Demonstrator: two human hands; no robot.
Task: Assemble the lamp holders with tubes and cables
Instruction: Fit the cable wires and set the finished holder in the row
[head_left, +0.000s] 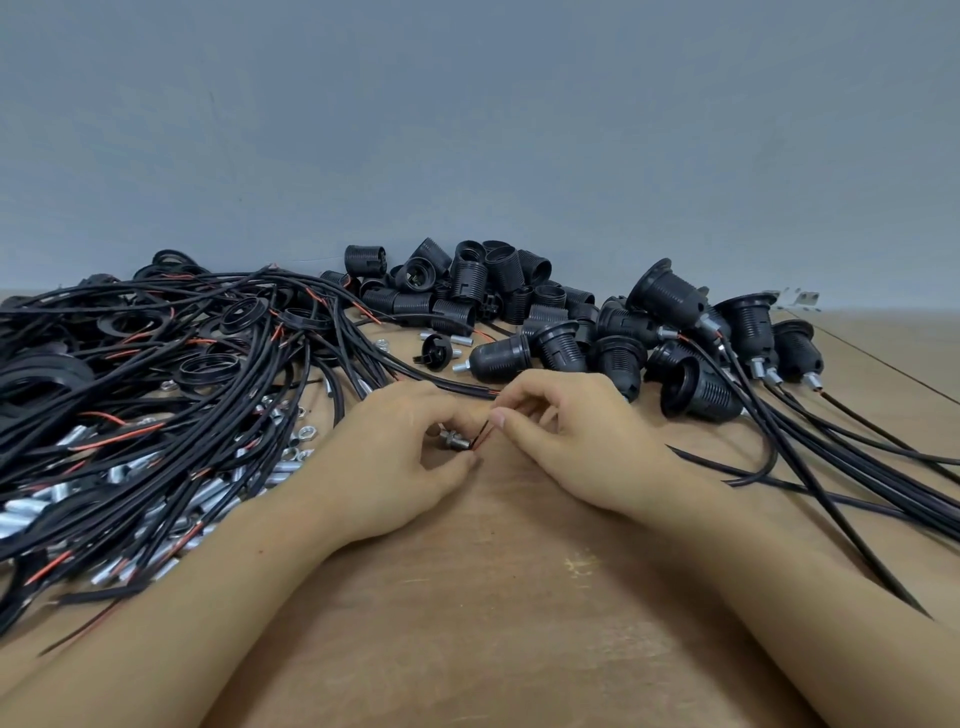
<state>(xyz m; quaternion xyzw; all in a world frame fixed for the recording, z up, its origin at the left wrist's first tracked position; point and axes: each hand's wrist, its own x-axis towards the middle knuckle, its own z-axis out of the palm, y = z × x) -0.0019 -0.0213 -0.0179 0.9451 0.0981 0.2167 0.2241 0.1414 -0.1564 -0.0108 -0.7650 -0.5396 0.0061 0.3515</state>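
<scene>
Two bare forearms are showing, with no sleeves covering them; the left hand (400, 457) and right hand (576, 441) are wearing nothing (thumbnails cut short).

Left hand (400, 457) pinching metal tube (453, 439), right hand (566, 431) pinching cable (480, 439) at its mouth, on desk (519, 597) among lamp holders (519, 296).

Bare table (498, 597) near; cable tangle (156, 395) left, holders (571, 322) behind.
</scene>
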